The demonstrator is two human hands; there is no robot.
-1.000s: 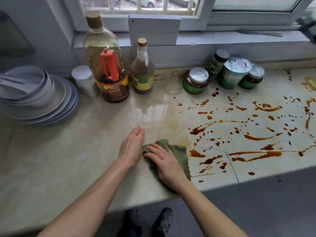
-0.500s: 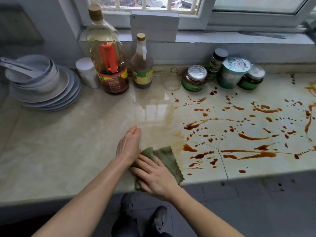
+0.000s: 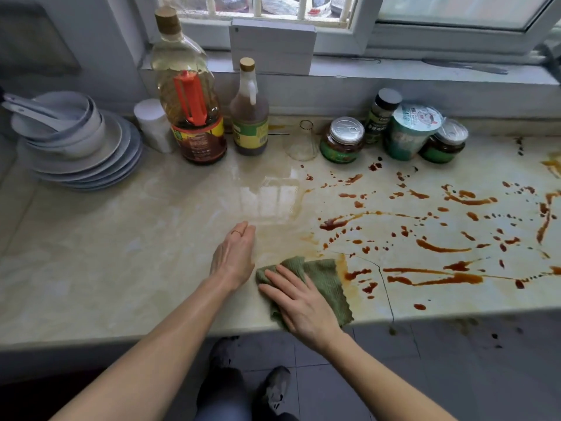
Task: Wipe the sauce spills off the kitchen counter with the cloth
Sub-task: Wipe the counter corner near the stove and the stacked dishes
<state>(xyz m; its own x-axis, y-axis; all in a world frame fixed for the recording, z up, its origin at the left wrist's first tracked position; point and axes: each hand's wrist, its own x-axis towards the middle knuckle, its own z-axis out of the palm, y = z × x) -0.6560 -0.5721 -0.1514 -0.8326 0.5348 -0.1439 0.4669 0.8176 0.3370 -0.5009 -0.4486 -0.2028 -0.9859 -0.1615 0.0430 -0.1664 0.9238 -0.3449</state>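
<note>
Currently, the right hand (image 3: 300,305) lies flat on the green cloth (image 3: 328,281). Its fingers are straight and slightly spread and press the fabric to the counter (image 3: 121,253); no finger curls round it. The cloth sits bunched under that hand at the counter's front edge, with its exposed part showing beyond and to the right of the knuckles.

The left hand (image 3: 233,256) rests on the counter just left of the cloth, fingers straight and together, holding nothing. Whether it touches the fabric cannot be told.

An orange smear meets the cloth's right edge. The sauce spills (image 3: 437,279), brown streaks and drops, begin just right of the cloth and spread far to the right. A hairline crack (image 3: 385,287) runs through the counter near the cloth's right side.

Well beyond both hands, along the back wall, stand an oil bottle (image 3: 188,95), a brown bottle (image 3: 249,117) and several jars (image 3: 342,141). Stacked plates (image 3: 91,165) sit far to the left.
</note>
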